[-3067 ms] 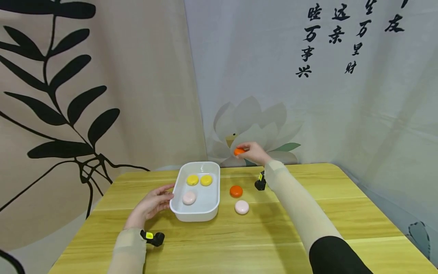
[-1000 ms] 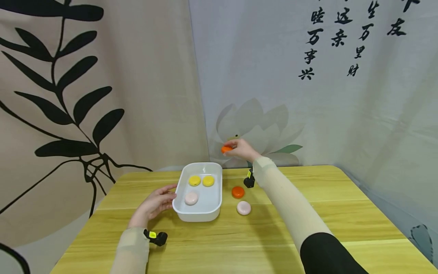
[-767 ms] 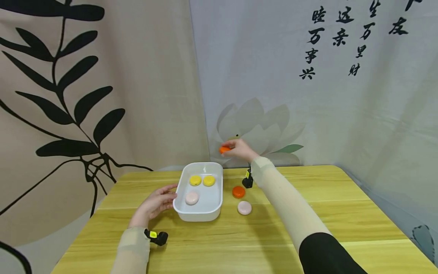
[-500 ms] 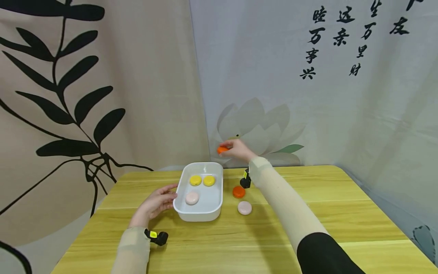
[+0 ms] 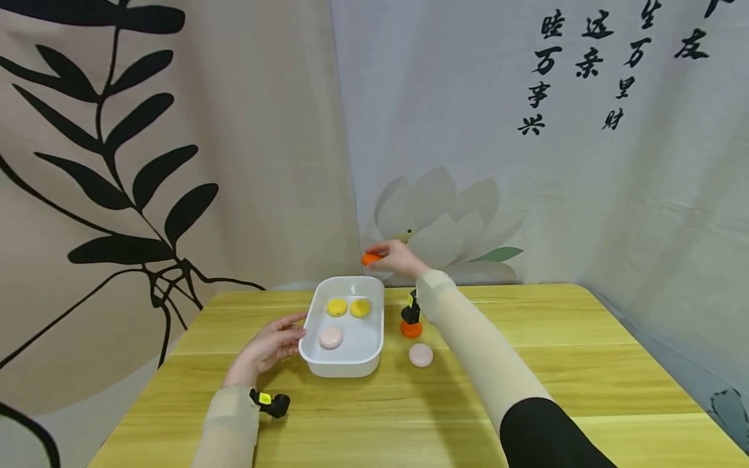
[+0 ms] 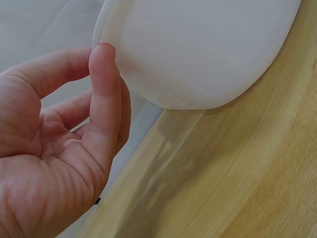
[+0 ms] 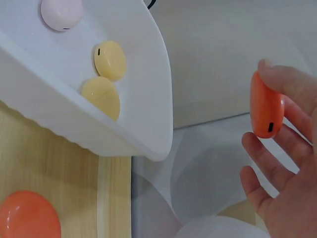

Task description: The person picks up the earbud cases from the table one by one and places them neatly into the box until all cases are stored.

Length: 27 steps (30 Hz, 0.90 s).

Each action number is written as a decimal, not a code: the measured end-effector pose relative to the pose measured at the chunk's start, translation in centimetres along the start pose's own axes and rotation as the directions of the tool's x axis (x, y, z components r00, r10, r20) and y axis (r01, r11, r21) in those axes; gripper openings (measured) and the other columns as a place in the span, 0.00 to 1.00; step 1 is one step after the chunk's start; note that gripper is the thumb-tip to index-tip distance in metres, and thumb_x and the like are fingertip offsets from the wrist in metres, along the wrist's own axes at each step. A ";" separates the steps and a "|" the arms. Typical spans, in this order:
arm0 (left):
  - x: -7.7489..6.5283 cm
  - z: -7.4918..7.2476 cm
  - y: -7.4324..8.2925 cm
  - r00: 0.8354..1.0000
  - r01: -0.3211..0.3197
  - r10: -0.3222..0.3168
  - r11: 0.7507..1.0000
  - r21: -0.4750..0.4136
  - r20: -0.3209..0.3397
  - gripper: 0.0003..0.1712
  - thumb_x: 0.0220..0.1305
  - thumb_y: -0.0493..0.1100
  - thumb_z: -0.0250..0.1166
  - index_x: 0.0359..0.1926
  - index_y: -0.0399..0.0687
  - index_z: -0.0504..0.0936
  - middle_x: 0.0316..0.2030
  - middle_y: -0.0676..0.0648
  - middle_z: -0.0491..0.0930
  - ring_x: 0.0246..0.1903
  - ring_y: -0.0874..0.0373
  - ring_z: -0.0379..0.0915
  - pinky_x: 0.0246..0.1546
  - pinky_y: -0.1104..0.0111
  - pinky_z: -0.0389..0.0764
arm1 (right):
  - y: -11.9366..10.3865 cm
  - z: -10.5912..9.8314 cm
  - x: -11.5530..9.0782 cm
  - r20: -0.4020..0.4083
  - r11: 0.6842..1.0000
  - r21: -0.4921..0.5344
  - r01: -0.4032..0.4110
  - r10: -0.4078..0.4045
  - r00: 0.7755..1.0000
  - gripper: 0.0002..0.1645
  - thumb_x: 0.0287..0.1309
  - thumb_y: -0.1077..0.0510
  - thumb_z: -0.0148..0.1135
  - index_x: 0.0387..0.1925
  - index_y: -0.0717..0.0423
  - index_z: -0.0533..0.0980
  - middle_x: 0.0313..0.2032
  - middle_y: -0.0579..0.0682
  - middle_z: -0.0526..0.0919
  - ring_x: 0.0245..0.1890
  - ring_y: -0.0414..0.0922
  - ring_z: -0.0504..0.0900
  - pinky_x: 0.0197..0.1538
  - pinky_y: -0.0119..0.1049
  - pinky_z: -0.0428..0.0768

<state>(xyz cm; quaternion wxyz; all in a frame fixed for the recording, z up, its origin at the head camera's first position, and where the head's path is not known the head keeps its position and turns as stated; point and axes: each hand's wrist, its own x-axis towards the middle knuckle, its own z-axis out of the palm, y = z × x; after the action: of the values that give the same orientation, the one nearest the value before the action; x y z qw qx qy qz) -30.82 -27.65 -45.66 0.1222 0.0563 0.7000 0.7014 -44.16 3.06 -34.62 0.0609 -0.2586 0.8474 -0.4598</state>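
Observation:
A white plastic tub (image 5: 342, 369) stands on the wooden table. Inside lie two yellow round puck-like things (image 5: 337, 307) and a pale pink one (image 5: 331, 337). My left hand (image 5: 266, 348) holds the tub's left side with its fingertips at the rim; in the left wrist view, bent fingers (image 6: 104, 94) meet the tub's edge. My right hand (image 5: 400, 258) pinches an orange puck-like thing (image 7: 266, 106) between thumb and fingers, raised beyond the tub's far right corner. A small dark slot shows on its edge.
Right of the tub, another orange puck (image 5: 411, 330) lies on the table, partly covered by the right wrist camera (image 5: 411, 313). A pale pink puck (image 5: 420, 355) lies nearer to me. A printed curtain (image 5: 263, 162) hangs behind the table (image 5: 328, 422).
My right hand has moved left with the orange puck, from right of the tub to near its far right corner. My left hand stays at the tub; the view has shifted slightly.

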 end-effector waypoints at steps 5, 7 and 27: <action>0.0 -0.1 0.0 1.000 -0.001 0.001 1.000 -0.010 -0.006 0.36 0.69 0.35 0.58 0.72 0.33 0.54 0.47 0.37 0.74 0.32 0.58 0.76 0.35 0.71 0.80 | -0.3 0.6 0.4 -0.002 1.000 -0.019 -0.008 0.008 1.000 0.30 0.54 0.58 0.71 0.59 0.58 0.76 0.53 0.51 0.81 0.51 0.48 0.78 0.52 0.37 0.78; 0.0 -0.1 0.0 1.000 0.000 0.000 1.000 -0.010 -0.004 0.36 0.69 0.35 0.58 0.72 0.33 0.54 0.47 0.36 0.74 0.33 0.58 0.76 0.35 0.71 0.80 | -0.5 0.9 0.4 0.004 1.000 -0.015 -0.003 0.003 1.000 0.29 0.55 0.59 0.70 0.59 0.58 0.76 0.53 0.52 0.80 0.52 0.48 0.77 0.52 0.37 0.78; 0.2 -0.1 -0.2 1.000 0.002 -0.002 1.000 0.011 -0.019 0.35 0.69 0.36 0.59 0.72 0.34 0.56 0.44 0.41 0.75 0.32 0.59 0.76 0.35 0.71 0.80 | -1.5 3.6 1.0 0.004 1.000 -0.023 -0.007 0.007 1.000 0.28 0.54 0.58 0.71 0.57 0.56 0.78 0.51 0.50 0.81 0.50 0.46 0.79 0.49 0.34 0.79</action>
<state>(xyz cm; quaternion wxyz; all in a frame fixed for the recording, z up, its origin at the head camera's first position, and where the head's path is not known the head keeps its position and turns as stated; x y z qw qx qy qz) -30.99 -27.76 -45.87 0.1161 0.0498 0.7051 0.6978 -43.18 -0.83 -35.33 0.0614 -0.2571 0.8534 -0.4494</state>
